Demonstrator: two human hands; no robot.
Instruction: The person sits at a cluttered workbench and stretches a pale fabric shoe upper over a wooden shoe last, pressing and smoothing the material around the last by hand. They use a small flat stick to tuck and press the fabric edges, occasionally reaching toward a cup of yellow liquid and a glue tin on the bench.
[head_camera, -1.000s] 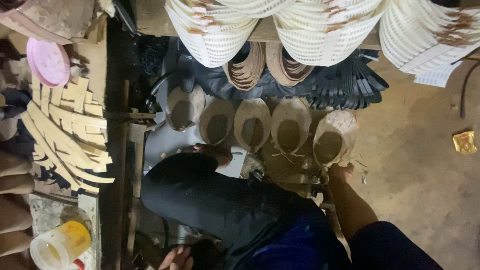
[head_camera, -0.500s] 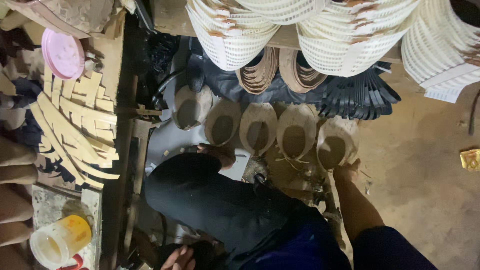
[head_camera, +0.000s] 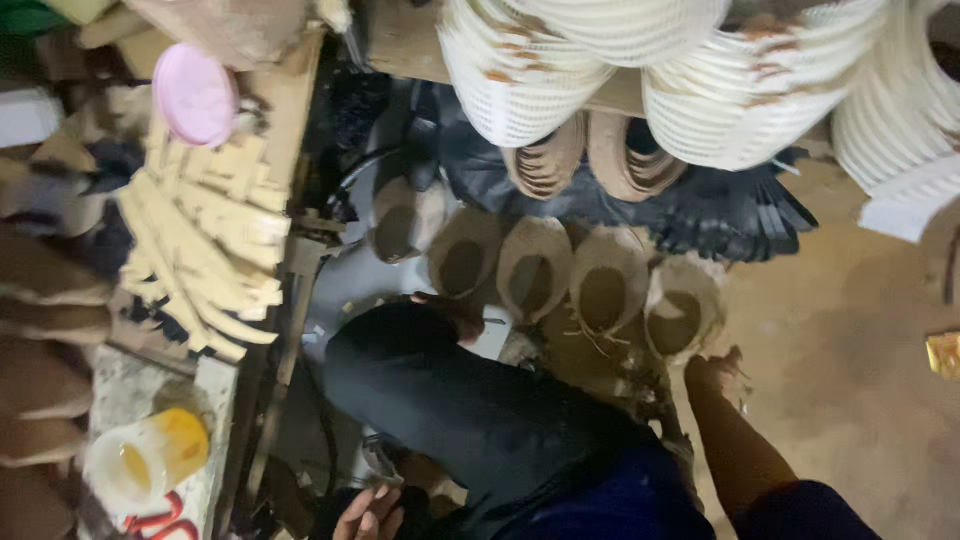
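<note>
Shoe uppers (head_camera: 600, 285), tan and cup-shaped, sit in a row on the floor below the white mesh stacks (head_camera: 700, 70). Right hand (head_camera: 715, 372) reaches the rightmost one (head_camera: 680, 310), grip unclear. Left hand (head_camera: 368, 512) rests loosely open, well below the row. They look light, soft, floppy; best pinched at the rim.

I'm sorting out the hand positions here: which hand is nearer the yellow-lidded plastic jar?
Left. The left hand is low in the frame, right of the yellow-lidded plastic jar. The right hand is far across, beside the row of woven shoe uppers.
</note>
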